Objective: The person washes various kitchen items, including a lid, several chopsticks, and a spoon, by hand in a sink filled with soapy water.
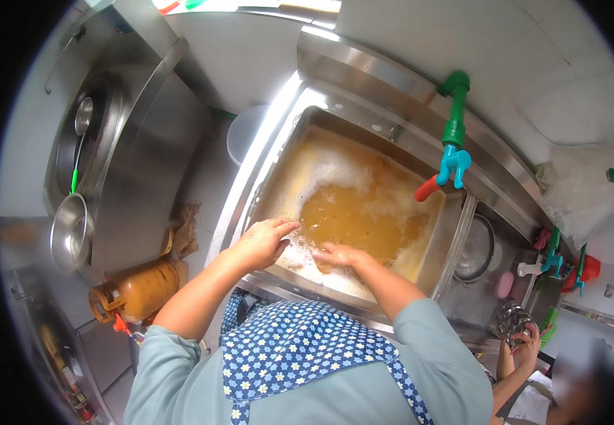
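A stainless-steel sink basin [428, 249] in front of me holds murky yellow-brown water [365, 218] with white foam around its edges. My left hand [267, 243] hovers over the foam near the basin's front left, fingers stretched out and thumb apart, with nothing in it. Lower and to its right, my right hand [338, 256] is at the foamy surface, palm turned partly up. I see no object in it, and its fingertips are blurred against the suds. Whatever lies under the cloudy water is hidden.
A green pipe with a blue tap [453, 164] and red spout overhangs the basin's right side. A metal bowl [474, 249] stands in the adjoining sink, where a co-worker's hands [524, 342] hold a shiny object. To the left are an orange gas cylinder [145, 287] and a wok stove [142, 175].
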Available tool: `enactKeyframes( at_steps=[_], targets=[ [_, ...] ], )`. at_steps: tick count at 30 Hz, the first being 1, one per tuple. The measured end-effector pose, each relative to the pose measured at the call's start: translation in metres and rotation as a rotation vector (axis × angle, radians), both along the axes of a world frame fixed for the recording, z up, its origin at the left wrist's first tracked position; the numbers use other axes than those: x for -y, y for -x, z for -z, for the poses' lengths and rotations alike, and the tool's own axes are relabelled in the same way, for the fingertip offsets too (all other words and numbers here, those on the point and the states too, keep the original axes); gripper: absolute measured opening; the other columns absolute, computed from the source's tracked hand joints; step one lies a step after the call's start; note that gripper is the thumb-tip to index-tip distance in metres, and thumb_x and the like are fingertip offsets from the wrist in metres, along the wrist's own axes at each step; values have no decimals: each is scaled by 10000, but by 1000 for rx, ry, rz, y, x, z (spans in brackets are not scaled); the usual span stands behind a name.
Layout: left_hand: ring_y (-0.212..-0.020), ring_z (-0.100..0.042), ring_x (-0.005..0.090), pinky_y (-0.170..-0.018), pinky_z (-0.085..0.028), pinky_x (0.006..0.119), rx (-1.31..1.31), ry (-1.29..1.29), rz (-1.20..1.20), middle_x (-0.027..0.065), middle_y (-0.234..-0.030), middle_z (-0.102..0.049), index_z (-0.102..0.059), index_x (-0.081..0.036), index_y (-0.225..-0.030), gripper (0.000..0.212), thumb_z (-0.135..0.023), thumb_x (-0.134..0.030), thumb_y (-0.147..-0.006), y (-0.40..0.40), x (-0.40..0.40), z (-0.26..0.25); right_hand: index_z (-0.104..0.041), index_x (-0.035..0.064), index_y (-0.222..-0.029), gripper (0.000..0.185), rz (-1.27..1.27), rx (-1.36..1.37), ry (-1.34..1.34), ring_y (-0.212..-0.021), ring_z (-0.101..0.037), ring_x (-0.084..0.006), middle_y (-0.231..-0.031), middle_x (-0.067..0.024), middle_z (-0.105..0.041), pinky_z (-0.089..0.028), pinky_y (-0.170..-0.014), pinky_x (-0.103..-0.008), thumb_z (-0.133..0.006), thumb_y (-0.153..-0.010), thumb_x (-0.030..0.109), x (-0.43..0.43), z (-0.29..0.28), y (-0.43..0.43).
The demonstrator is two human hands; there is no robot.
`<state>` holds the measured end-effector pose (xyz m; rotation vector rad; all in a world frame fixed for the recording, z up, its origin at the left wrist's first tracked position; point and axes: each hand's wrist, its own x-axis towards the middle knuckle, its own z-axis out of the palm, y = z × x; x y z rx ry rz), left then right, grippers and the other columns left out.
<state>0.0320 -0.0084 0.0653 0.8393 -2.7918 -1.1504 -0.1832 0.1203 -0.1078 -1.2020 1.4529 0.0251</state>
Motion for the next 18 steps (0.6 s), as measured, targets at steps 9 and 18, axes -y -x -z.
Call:
enactKeyframes(
  at_steps=[9,18],
  targets=[
    [-1035,-528,359,-894,-427,413,-15,-201,-31,204,-1106,-554,-493,-33,-1201,374,-530,-113,-837,-7,-19,19,-535,-4,-1113,644,36,-248,307,-1021,-533,-386,-1082,-273,-553,-434,-868,-426,-668,-679,453,-52,-30,-14],
    [-1043,-545,336,-901,-430,369,-143,-206,-148,188,-1112,-576,-524,-34,-1176,334,-547,-102,-849,-7,-15,10,-624,18,-990,403,129,-361,397,-842,-609,-374,-945,-261,-611,-483,-791,-444,-624,-666,258,-54,-22,-23]
  ],
)
